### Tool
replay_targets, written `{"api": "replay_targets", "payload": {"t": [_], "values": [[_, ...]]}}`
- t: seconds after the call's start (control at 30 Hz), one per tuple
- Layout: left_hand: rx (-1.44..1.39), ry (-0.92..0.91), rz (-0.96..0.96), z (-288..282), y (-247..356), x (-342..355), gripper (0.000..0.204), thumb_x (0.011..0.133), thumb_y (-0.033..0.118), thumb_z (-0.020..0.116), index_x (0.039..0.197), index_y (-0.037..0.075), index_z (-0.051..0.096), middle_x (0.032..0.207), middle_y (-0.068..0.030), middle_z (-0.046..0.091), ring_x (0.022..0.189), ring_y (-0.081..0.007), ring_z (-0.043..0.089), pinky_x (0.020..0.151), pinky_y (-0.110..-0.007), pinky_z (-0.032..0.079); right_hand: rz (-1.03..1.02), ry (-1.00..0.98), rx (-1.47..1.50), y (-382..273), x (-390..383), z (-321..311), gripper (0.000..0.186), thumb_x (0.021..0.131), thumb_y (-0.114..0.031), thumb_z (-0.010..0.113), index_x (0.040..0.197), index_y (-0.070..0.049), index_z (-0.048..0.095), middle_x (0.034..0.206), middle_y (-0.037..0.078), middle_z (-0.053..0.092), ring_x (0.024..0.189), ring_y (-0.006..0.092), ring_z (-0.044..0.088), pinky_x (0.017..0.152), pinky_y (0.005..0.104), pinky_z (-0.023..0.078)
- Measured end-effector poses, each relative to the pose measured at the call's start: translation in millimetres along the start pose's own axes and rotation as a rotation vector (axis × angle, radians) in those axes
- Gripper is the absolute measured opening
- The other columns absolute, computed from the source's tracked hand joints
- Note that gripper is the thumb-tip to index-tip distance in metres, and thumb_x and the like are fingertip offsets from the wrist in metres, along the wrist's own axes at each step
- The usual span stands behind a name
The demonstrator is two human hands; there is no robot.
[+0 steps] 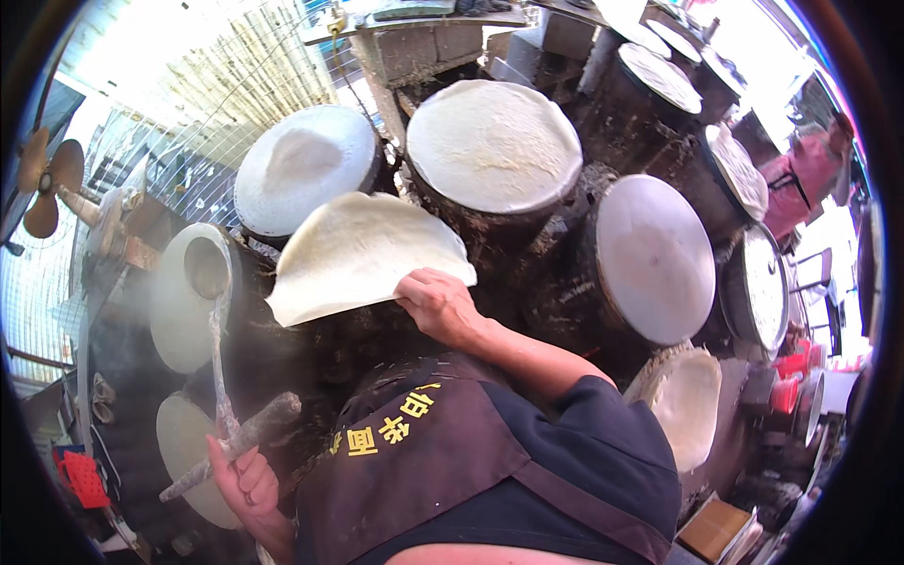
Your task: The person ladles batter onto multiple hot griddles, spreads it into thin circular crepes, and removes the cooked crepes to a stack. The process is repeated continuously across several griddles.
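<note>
My right hand is closed on the near edge of a large, thin, pale dough sheet. The sheet is held up in the air, its far edge curved and its near edge nearly straight. Behind it stand a round griddle with a whitish top and another covered by a pale batter layer. Low at the left, my left hand is closed around a batter-crusted stick and the long handle of a ladle. The ladle's round bowl lies over a pale round surface. How the stick and handle meet is unclear.
A bare grey griddle stands right of my right arm. Below it sits a dough-lined basin. More round griddles run along the right, near a person in pink. A fan is at the left edge.
</note>
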State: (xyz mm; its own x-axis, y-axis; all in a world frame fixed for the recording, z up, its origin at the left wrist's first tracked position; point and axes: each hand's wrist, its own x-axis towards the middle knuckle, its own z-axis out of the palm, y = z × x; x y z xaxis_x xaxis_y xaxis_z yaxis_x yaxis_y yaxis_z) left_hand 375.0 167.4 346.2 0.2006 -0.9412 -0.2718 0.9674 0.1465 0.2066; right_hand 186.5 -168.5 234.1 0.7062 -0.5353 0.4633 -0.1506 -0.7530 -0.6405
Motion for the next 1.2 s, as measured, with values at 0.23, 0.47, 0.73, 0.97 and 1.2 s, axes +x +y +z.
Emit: {"api": "replay_targets", "payload": {"t": [0.23, 0.47, 0.73, 0.97, 1.2], "values": [[0.095, 0.239, -0.003, 9, -33, -39, 0.050, 0.102, 0.043, 0.035, 0.148, 0.024, 0.027, 0.072, -0.0073, 0.041, 0.041, -0.0098, 0.035, 0.029, -0.022, 0.035, 0.383, 0.112, -0.349, -48, -160, -58, 0.003, 0.078, -0.008, 0.054, 0.078, -0.006, 0.056, 0.075, 0.010, 0.058, 0.077, 0.0300, 0.059, 0.067, 0.0406, 0.047], [0.161, 0.240, -0.288, 57, -72, -75, 0.063, 0.100, 0.048, 0.040, 0.099, -0.014, 0.049, 0.064, -0.0065, 0.042, 0.038, -0.0094, 0.032, 0.025, -0.023, 0.033, 0.752, 0.397, -0.422, -109, -313, -177, 0.004, 0.079, -0.006, 0.054, 0.077, -0.009, 0.056, 0.076, 0.012, 0.061, 0.072, 0.0330, 0.062, 0.062, 0.0415, 0.050], [0.309, 0.289, -0.312, 103, -164, -107, 0.052, 0.100, 0.048, 0.037, 0.124, 0.002, 0.040, 0.070, -0.0086, 0.045, 0.039, -0.0085, 0.029, 0.025, -0.021, 0.031, 0.968, 1.320, 0.434, -166, -588, -401, 0.011, 0.088, -0.010, 0.063, 0.096, -0.003, 0.064, 0.084, 0.005, 0.065, 0.071, 0.0118, 0.059, 0.061, 0.0224, 0.046], [0.336, 0.206, -0.333, 109, -218, -101, 0.055, 0.101, 0.047, 0.034, 0.144, 0.013, 0.034, 0.075, -0.0096, 0.044, 0.041, -0.0090, 0.030, 0.025, -0.021, 0.031, 1.084, 1.807, 0.556, -107, -792, -375, 0.014, 0.091, 0.001, 0.057, 0.104, 0.002, 0.055, 0.100, 0.013, 0.065, 0.091, 0.0254, 0.066, 0.082, 0.0399, 0.057], [0.397, 0.215, -0.399, 101, -232, -94, 0.052, 0.102, 0.046, 0.034, 0.142, 0.013, 0.036, 0.073, -0.0065, 0.041, 0.041, -0.0094, 0.032, 0.026, -0.022, 0.032, 1.461, 1.843, 0.200, -47, -830, -335, 0.008, 0.085, 0.005, 0.063, 0.092, 0.003, 0.061, 0.091, 0.009, 0.066, 0.082, 0.0201, 0.064, 0.078, 0.0322, 0.054]]}}
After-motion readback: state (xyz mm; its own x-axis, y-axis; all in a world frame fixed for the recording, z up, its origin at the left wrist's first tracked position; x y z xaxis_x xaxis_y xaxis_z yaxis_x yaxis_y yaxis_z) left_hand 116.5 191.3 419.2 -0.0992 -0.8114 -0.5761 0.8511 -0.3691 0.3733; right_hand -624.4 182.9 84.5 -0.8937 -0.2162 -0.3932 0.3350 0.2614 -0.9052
